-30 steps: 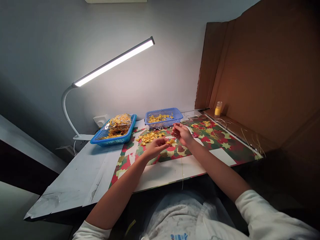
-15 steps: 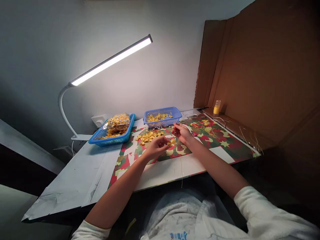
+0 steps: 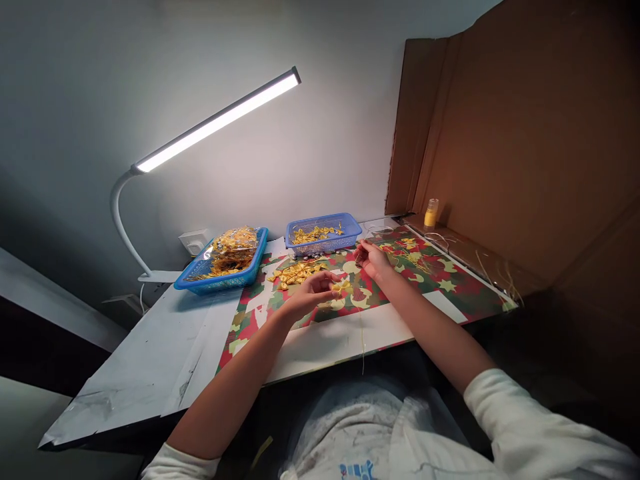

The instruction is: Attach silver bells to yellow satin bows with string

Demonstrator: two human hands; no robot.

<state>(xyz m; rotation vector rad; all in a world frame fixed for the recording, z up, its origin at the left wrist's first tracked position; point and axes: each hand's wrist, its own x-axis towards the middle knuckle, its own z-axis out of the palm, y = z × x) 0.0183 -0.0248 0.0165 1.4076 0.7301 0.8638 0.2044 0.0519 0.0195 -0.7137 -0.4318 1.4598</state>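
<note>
The left hand pinches a small yellow folded bow-shaped piece at its fingertips, just above the red-and-green star-patterned paper sheet on the white worktop, while the right hand, raised a little beyond it, has its grip pressed together on what seems to be a thin pale thread that hangs down past the worktop's near edge, though it is too fine to be sure. The step in hand looks like threading or tying the piece, so the next move calls for bringing thread end and piece together with a steady pinch. A loose heap of yellow pieces lies just behind the hands, in front of a small blue plastic basket; a larger blue tray sits to the left.
</note>
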